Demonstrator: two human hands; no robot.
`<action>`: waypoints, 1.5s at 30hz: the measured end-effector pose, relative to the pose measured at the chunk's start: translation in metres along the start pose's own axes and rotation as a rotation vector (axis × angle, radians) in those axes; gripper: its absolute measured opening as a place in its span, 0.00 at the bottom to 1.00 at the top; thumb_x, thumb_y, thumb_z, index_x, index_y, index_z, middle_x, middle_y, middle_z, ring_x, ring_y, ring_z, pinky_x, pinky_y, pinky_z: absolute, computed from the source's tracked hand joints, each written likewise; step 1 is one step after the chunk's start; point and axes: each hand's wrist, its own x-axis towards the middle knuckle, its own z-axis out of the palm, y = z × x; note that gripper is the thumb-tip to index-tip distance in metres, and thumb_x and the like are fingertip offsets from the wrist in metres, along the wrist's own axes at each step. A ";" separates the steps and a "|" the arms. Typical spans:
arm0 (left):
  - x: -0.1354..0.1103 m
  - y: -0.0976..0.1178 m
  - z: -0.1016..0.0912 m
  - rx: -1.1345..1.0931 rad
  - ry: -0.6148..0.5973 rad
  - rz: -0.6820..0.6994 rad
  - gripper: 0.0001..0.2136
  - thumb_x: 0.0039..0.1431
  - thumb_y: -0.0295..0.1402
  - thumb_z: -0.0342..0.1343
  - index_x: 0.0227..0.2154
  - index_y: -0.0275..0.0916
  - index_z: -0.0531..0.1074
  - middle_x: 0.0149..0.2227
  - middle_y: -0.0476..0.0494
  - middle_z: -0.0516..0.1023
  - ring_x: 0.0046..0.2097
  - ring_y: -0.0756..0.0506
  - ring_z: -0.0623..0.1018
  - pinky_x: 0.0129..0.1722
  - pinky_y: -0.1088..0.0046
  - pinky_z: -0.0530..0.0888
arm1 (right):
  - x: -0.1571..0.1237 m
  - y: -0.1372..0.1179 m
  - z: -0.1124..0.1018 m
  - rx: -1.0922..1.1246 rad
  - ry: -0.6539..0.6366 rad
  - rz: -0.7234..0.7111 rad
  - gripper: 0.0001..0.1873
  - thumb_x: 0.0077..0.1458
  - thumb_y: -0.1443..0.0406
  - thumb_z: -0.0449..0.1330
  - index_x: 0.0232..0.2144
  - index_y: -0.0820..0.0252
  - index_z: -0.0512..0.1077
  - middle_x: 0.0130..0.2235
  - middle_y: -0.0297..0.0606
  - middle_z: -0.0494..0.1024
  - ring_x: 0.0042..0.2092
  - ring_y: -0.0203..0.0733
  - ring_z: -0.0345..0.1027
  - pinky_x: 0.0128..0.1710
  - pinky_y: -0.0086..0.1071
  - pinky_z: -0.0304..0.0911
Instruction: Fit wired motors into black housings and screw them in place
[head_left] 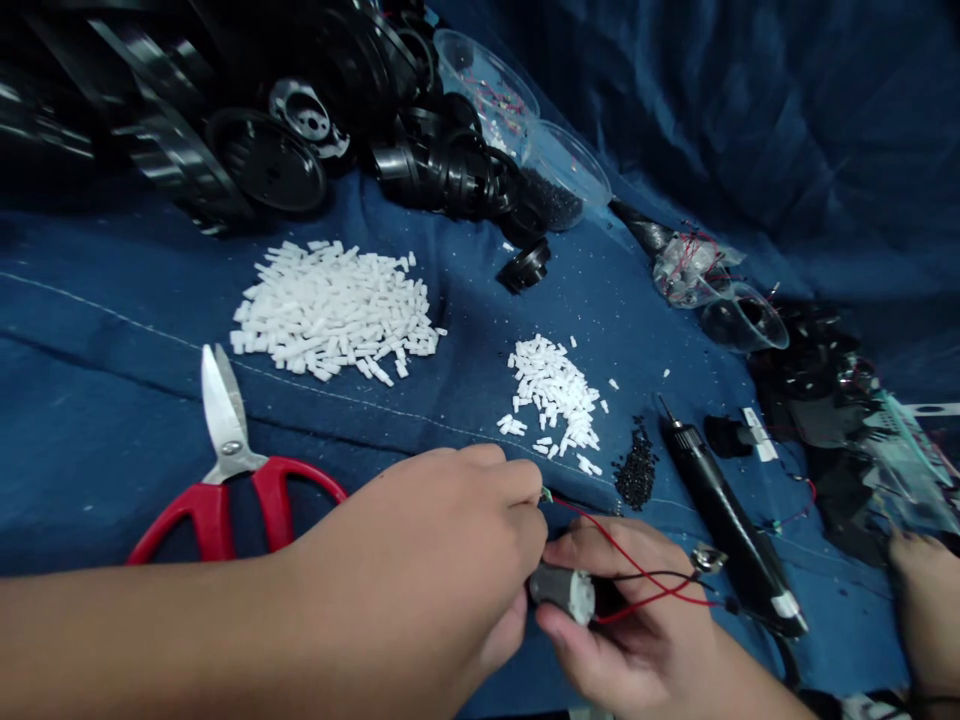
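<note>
A small grey motor [564, 592] with a white end cap is pinched between the thumb and fingers of my right hand [645, 610]. Red and black wires [637, 550] run from it across that hand, and a small shiny metal part [707, 560] sits by them. My left hand [457, 540] is closed right against the motor's other end, with its fingertips turned away from view. A red wire with a greenish tip comes out beside its knuckles; whatever those fingers grip is hidden. Red-handled scissors [232, 470] lie, blades apart, left of my left hand.
Beyond my hands are a large heap of white plastic pieces [337, 310], a smaller white heap [555, 385] and black screws [637, 468]. A black electric screwdriver [731, 520] lies at right. Black housings [270, 165] and clear cups [574, 160] line the back. Another person's arm [926, 600] shows far right.
</note>
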 end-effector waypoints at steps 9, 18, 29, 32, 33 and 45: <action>0.006 0.003 -0.004 -0.016 -0.073 -0.088 0.05 0.58 0.28 0.72 0.30 0.36 0.81 0.36 0.48 0.80 0.38 0.44 0.77 0.39 0.66 0.68 | 0.000 -0.002 -0.002 0.057 -0.084 0.026 0.10 0.64 0.67 0.65 0.48 0.53 0.73 0.33 0.31 0.82 0.30 0.36 0.78 0.30 0.26 0.75; 0.009 -0.001 0.006 -0.033 -0.071 -0.090 0.06 0.54 0.29 0.71 0.27 0.37 0.78 0.31 0.49 0.76 0.33 0.44 0.74 0.33 0.65 0.65 | 0.003 -0.003 0.000 0.006 -0.062 0.005 0.07 0.69 0.62 0.63 0.47 0.53 0.72 0.30 0.30 0.81 0.26 0.35 0.75 0.25 0.27 0.71; 0.006 -0.005 0.008 0.011 -0.033 -0.025 0.06 0.54 0.29 0.69 0.27 0.38 0.77 0.31 0.48 0.75 0.32 0.43 0.73 0.32 0.64 0.62 | -0.001 -0.002 0.002 -0.102 -0.019 -0.003 0.08 0.68 0.60 0.64 0.46 0.53 0.72 0.29 0.31 0.81 0.25 0.39 0.77 0.24 0.31 0.72; 0.002 -0.003 -0.002 -0.035 -0.069 -0.044 0.04 0.57 0.24 0.63 0.29 0.38 0.79 0.34 0.47 0.79 0.37 0.43 0.77 0.36 0.66 0.67 | -0.005 0.002 0.006 -0.111 0.044 -0.014 0.11 0.61 0.63 0.66 0.45 0.54 0.72 0.29 0.31 0.81 0.26 0.40 0.77 0.25 0.32 0.71; 0.001 -0.002 -0.006 -0.069 -0.053 -0.069 0.06 0.58 0.23 0.61 0.31 0.38 0.81 0.36 0.46 0.80 0.38 0.42 0.78 0.37 0.67 0.69 | -0.006 0.003 0.007 -0.119 0.058 -0.019 0.12 0.59 0.64 0.66 0.45 0.54 0.72 0.29 0.31 0.80 0.25 0.40 0.76 0.25 0.32 0.71; 0.009 0.015 -0.021 -0.489 -0.046 -0.198 0.10 0.63 0.33 0.57 0.45 0.43 0.79 0.44 0.51 0.86 0.44 0.43 0.84 0.47 0.69 0.78 | -0.007 0.008 0.020 -0.130 0.089 -0.043 0.07 0.50 0.63 0.59 0.31 0.52 0.64 0.27 0.31 0.74 0.26 0.37 0.69 0.26 0.28 0.68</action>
